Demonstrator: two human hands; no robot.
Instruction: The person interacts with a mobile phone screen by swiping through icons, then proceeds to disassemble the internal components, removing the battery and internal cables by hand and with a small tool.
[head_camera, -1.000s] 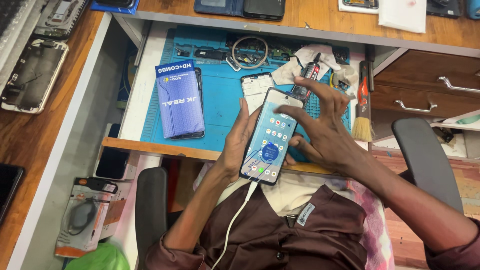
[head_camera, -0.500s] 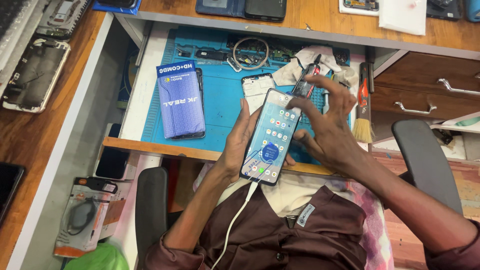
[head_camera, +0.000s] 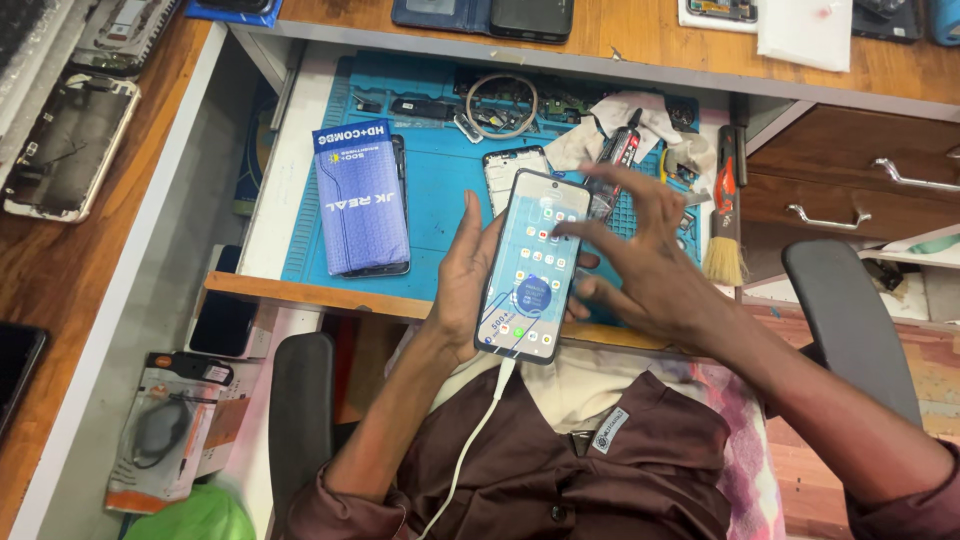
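Observation:
My left hand grips a lit smartphone by its left edge, screen up, over the front edge of an open drawer. A white cable is plugged into the phone's bottom and runs down across my brown shirt. My right hand hovers just right of the phone with fingers spread. Its index fingertip rests on the upper part of the screen, and it holds nothing.
The drawer holds a blue work mat with a blue box, a bare phone frame, a glue tube, a wire coil and small parts. A brush lies at its right. Chair armrests flank me; broken phones lie on the wooden desk.
My right hand has drawn back from near the glue tube above the phone, and its index finger now touches the screen. The phone and left hand have barely moved.

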